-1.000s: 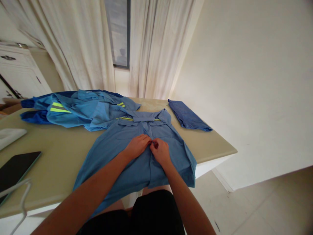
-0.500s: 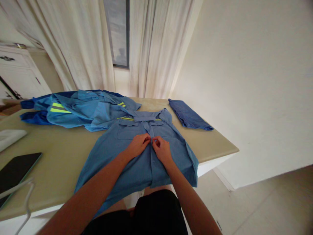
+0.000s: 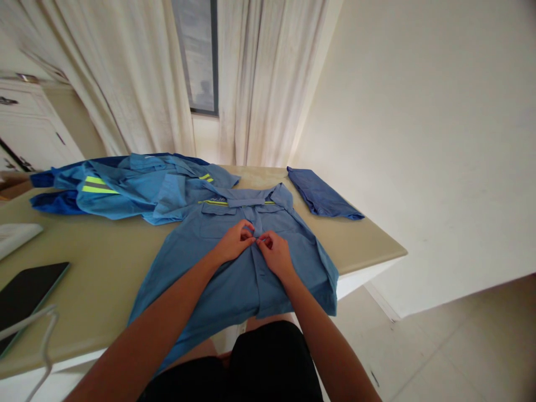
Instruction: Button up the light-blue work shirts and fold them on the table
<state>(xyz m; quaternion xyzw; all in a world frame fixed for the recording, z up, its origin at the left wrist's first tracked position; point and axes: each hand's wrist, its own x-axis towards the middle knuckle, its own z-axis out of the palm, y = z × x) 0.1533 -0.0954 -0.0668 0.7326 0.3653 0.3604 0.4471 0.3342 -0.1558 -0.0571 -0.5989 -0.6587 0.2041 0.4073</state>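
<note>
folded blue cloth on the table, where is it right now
In the head view, the folded blue cloth lies near the far right edge of the beige table top, just right of the collar of the blue work shirt.

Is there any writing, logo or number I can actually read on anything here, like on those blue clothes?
Small dark lettering, just above the yellow-green reflective strip on the chest of the light-blue work shirt: too small and blurred to read.
No other words, numbers or signs can be read in this view.
</note>
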